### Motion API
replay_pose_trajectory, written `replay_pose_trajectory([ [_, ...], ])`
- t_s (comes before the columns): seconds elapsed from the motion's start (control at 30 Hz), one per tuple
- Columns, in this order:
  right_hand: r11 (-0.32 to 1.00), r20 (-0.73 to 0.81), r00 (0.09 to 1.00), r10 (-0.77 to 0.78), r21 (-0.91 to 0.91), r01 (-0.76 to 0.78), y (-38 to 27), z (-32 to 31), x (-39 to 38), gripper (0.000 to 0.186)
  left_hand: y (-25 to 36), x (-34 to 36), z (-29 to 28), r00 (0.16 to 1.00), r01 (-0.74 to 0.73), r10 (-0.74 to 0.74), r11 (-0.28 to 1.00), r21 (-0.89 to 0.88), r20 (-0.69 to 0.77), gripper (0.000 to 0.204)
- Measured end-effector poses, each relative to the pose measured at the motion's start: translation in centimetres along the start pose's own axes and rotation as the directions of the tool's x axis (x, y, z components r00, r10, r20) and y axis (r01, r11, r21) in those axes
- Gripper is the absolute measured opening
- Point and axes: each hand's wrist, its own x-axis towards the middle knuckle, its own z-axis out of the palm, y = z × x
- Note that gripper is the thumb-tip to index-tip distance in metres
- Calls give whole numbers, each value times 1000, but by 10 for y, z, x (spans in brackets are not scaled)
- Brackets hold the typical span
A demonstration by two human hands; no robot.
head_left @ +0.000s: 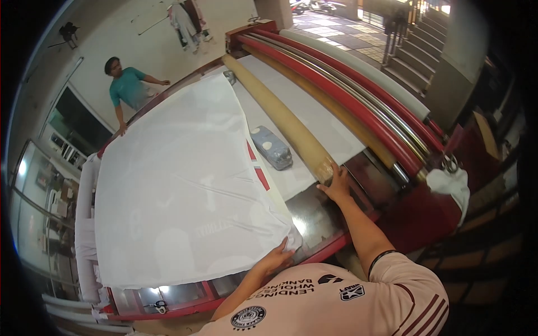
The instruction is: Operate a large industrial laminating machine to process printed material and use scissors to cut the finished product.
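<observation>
A wide sheet of thin white fabric (168, 162), with faint print showing through, covers much of the table. My left hand (274, 257) is closed on the bunched near right corner of this fabric. My right hand (336, 185) grips the near end of a long brown cardboard tube (280, 117), thumb and fingers spread round its taped end. The tube lies across the table, reaching to the far side. Between fabric and tube sits a grey wrapped block (272, 148). Red patches (260, 178) show along the fabric's right edge.
A press with red and metal rollers (336, 78) stands to the right. At the table's far left edge is a person in a teal shirt (131, 87), one hand on the edge. Scissors (161, 306) lie at the near edge. A white cloth (451, 187) hangs beside the rollers.
</observation>
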Motion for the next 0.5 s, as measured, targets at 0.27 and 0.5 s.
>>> replay_pose_trajectory([
  [0.27,943,-81,988,-133,297,151,45,32,25,113,85,39,22,815,-248,531,682,688,-233,70],
  [0.5,953,-69,993,-94,282,110,51,32,35,104,120,143,35,723,10,654,312,950,-222,81],
])
